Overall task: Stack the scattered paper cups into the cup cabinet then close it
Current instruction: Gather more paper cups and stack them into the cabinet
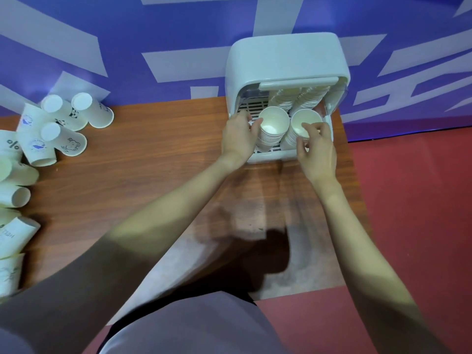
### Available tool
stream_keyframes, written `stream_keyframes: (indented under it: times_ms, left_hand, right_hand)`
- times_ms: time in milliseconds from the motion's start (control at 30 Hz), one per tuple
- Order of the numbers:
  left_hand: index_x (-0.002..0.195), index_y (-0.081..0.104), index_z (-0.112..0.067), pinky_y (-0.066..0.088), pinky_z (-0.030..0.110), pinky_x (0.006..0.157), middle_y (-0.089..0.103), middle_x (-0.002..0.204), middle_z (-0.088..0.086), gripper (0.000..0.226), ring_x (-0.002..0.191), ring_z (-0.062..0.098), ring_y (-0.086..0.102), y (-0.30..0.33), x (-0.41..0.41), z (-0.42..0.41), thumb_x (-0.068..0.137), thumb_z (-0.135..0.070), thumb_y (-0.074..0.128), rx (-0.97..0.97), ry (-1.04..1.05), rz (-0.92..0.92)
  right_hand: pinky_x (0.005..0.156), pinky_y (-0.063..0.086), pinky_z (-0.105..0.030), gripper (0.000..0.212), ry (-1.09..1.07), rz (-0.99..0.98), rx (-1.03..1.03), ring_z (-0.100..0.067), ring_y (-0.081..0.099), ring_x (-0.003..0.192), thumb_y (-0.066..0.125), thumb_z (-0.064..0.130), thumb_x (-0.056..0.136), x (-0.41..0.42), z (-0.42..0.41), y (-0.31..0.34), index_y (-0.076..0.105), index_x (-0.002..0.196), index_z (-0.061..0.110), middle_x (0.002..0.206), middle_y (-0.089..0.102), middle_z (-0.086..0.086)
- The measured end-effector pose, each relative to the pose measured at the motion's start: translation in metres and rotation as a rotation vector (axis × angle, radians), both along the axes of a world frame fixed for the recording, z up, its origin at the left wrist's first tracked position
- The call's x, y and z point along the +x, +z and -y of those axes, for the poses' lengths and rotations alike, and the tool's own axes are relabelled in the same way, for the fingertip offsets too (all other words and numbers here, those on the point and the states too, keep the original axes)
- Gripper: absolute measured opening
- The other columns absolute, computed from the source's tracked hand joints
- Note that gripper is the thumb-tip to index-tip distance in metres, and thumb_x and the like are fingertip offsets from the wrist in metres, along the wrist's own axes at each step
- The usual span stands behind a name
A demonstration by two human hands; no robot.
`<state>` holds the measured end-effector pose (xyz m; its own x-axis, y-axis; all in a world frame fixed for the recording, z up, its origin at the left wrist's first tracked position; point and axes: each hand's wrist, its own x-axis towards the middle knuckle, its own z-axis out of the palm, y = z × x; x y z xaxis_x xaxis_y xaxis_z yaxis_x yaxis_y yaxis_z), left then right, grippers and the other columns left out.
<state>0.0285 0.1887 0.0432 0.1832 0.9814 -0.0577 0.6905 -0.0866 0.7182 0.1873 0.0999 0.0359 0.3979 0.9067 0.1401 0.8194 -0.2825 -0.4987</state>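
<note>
The white cup cabinet (286,57) stands open at the table's far right, its door raised. Inside, two front stacks of paper cups stand upright, with more stacks behind them. My left hand (238,135) grips the side of the left front stack (273,123). The rim of the right front stack (305,122) is pinched between the fingers of my right hand (315,146). Scattered paper cups (63,123) with printed designs lie and stand upside down at the table's far left.
The wooden table (153,175) runs to an edge on the right, beyond which is red floor (413,200). A purple and white wall (153,34) rises right behind the cabinet. More loose cups (12,195) lie along the left edge.
</note>
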Motion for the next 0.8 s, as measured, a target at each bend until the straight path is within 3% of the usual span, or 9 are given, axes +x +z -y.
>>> stream_keyframes:
  times_ms: [167,400,667,800]
  left_hand:
    - [0.094,0.063,-0.009,0.050,0.038,0.072,0.068,0.092,0.011,0.022,0.083,0.030,0.064,-0.008,-0.075,0.031,0.094,-0.027,0.051,0.045,0.072,-0.005]
    - [0.092,0.064,-0.008,0.046,0.034,0.068,0.069,0.086,0.011,0.018,0.081,0.029,0.065,-0.020,-0.224,0.095,0.092,-0.023,0.054,0.022,0.312,-0.096]
    - [0.101,0.063,-0.011,0.051,0.036,0.071,0.068,0.091,0.007,0.019,0.079,0.024,0.063,-0.016,-0.391,0.153,0.090,-0.022,0.054,0.054,0.564,-0.149]
    - [0.099,0.063,-0.008,0.042,0.027,0.069,0.065,0.090,0.007,0.018,0.076,0.017,0.057,-0.014,-0.462,0.180,0.086,-0.018,0.056,0.057,0.650,-0.147]
  right_hand:
    - [0.067,0.050,-0.037,0.027,0.128,-0.050,0.109,-0.027,0.059,0.082,0.054,0.014,0.091,-0.057,0.007,0.012,0.059,0.116,0.005,0.108,0.054,-0.013]
    - [0.083,0.052,-0.043,0.031,0.455,-0.107,-0.130,-0.027,0.061,0.094,0.055,0.014,0.090,-0.177,0.035,-0.007,0.058,0.120,0.007,0.111,0.052,-0.010]
    - [0.081,0.052,-0.044,0.032,0.712,-0.063,-0.314,-0.026,0.061,0.098,0.052,0.017,0.094,-0.316,0.062,-0.013,0.054,0.125,0.010,0.117,0.050,-0.007]
    - [0.081,0.052,-0.045,0.032,0.812,-0.011,-0.353,-0.024,0.058,0.101,0.052,0.017,0.094,-0.386,0.064,-0.016,0.053,0.125,0.012,0.115,0.049,-0.006]
